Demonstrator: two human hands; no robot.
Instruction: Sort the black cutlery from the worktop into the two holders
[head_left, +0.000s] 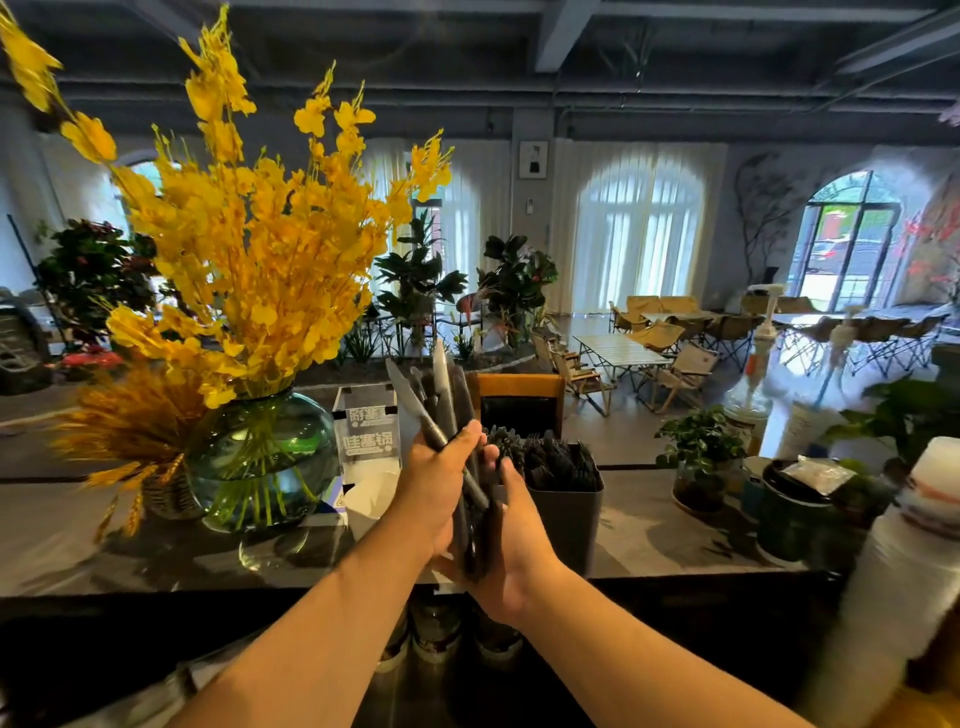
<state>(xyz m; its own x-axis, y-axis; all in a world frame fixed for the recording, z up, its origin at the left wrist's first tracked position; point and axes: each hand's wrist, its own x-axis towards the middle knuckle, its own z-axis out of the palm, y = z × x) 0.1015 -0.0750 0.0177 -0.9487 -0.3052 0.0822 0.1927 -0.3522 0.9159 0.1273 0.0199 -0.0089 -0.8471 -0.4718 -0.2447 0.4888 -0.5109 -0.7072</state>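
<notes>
A bundle of black knives (444, 405) stands upright between my two hands, blades up. My left hand (434, 483) grips the bundle from the left, fingers curled round the handles. My right hand (511, 540) clasps the lower ends from the right. Just right of the hands stands a grey holder (569, 512) full of black forks (550, 457). The lower part of the bundle is hidden by my hands, and I cannot see a second holder.
A green glass vase (265, 462) of yellow flowers stands left on the dark worktop (665, 540). A clear acrylic sign (366, 436) sits behind my left hand. A small potted plant (698, 457), cups and white stacked items (909, 561) crowd the right.
</notes>
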